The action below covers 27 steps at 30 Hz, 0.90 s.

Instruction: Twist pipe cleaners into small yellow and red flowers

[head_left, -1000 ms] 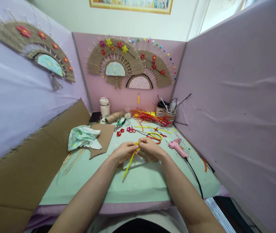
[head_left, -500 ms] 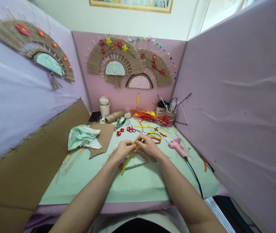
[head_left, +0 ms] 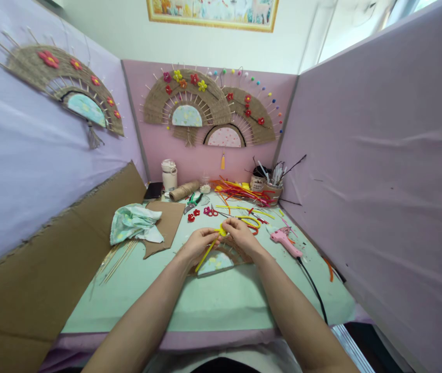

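Observation:
Between my hands is a yellow pipe cleaner [head_left: 205, 257], curled into loops at its upper end while a straight length slants down to the left. My left hand [head_left: 198, 243] pinches it near the loops. The fingers of my right hand [head_left: 237, 234] close on the looped part. Beneath both hands a twine-woven fan [head_left: 216, 263] with a pale patterned half-circle lies on the table, partly covered by my hands and wrists. Just beyond are yellow-handled scissors [head_left: 252, 221], and several red pipe-cleaner flowers [head_left: 191, 217] lie to the left of them.
A pink glue gun [head_left: 286, 242] with a black cord lies at right. Cardboard [head_left: 171, 220], a crumpled green cloth [head_left: 133, 221] and thin sticks [head_left: 122, 259] are at left. Along the back stand a bottle [head_left: 169, 176], a twine roll [head_left: 184, 190], loose pipe cleaners [head_left: 244, 191] and pots [head_left: 273, 192].
The yellow pipe cleaner's looped end now shows between my hands, which have moved slightly apart. The whole view has tilted up a little.

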Each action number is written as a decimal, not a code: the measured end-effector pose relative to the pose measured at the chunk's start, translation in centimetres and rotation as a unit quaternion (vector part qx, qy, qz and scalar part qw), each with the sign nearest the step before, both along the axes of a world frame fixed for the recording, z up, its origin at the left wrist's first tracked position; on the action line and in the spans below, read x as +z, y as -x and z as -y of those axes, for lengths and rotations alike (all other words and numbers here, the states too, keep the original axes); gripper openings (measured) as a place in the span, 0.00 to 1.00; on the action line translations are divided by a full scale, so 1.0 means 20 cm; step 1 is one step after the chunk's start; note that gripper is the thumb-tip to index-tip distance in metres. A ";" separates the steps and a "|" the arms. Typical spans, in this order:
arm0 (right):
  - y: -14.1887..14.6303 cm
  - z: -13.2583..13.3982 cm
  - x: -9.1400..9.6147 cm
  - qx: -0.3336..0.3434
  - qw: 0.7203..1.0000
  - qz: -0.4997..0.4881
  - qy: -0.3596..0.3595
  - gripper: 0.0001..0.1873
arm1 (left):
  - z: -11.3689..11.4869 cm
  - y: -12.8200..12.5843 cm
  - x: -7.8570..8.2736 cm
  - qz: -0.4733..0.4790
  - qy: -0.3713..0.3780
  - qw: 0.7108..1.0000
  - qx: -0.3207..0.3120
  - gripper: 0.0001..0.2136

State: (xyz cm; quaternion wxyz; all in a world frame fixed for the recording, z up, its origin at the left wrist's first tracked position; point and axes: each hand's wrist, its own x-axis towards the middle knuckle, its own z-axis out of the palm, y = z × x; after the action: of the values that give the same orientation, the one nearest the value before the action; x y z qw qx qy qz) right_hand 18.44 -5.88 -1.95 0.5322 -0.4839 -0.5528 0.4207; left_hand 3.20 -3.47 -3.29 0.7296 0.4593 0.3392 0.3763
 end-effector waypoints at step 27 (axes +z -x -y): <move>0.01 0.00 -0.03 0.009 0.999 0.001 0.035 0.20 | 0.07 0.00 0.05 -0.236 -0.448 0.843 0.181 0.04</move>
State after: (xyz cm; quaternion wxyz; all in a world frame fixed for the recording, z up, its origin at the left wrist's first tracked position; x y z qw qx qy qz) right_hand 18.18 -5.94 -2.47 0.5106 -0.4976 -0.5425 0.4442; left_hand 3.25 -4.93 -2.24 0.2613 0.7418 0.3724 0.4927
